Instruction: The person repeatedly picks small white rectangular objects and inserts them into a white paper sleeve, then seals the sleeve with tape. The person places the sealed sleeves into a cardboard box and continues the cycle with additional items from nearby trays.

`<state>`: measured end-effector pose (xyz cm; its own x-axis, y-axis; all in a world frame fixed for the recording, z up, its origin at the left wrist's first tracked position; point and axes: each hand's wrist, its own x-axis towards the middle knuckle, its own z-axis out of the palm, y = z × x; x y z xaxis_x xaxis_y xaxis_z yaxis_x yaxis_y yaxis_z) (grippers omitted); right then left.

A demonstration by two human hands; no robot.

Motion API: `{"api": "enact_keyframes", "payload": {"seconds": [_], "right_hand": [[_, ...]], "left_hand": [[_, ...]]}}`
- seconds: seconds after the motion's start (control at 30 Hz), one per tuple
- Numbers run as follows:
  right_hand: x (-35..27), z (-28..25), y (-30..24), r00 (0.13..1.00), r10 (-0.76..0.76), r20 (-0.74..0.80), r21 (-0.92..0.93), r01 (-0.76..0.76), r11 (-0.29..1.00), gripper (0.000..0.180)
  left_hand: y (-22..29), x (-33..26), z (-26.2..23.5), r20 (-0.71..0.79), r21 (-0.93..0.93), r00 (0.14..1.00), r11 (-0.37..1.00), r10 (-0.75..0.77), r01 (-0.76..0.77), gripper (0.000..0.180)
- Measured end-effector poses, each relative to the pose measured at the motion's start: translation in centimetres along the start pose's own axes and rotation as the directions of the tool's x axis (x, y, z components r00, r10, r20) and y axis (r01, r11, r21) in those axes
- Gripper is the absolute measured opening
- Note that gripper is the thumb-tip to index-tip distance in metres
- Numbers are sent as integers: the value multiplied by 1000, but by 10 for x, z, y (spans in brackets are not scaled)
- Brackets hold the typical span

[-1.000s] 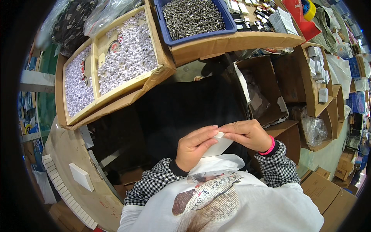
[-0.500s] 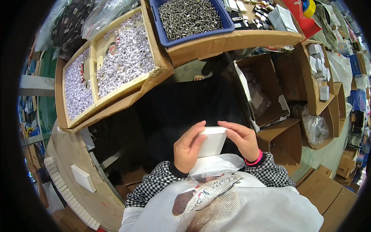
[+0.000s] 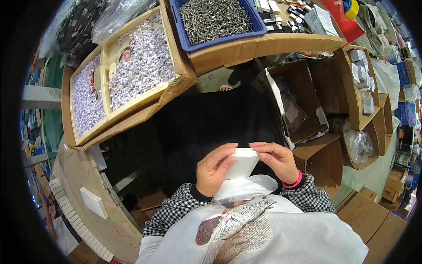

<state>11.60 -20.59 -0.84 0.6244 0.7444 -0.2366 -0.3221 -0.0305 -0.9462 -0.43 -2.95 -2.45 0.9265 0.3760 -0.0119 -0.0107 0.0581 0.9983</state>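
While pinched at both ends, box (image 3: 241,163): smooth, white, rectangular. Left hand (image 3: 214,170) curled round one side, right hand (image 3: 276,161) fingers closed on the other.

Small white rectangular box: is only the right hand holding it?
No, the left hand and right hand both grip the small white rectangular box.
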Motion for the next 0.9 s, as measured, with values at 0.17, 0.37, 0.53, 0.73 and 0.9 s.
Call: {"api": "enact_keyframes", "payload": {"seconds": [0.17,0.37,0.53,0.73,0.9], "right_hand": [[-5,1,17,995,-97,-12,11,97,995,23],[-2,9,29,992,-90,-89,6,91,996,23],[3,9,15,991,-97,-87,-168,81,982,19],[19,11,-16,944,-318,86,-574,308,759,21],[37,15,-32,945,-290,153,-614,320,721,25]], "left_hand": [[-3,1,-1,18,-45,998,997,-62,62,26],[-4,-2,-2,26,-48,994,993,-102,103,28],[-6,-1,-2,11,-36,997,996,-78,78,31],[-6,-2,7,68,-159,995,983,-78,88,48],[0,17,-3,139,-387,965,885,-222,259,47]]}}
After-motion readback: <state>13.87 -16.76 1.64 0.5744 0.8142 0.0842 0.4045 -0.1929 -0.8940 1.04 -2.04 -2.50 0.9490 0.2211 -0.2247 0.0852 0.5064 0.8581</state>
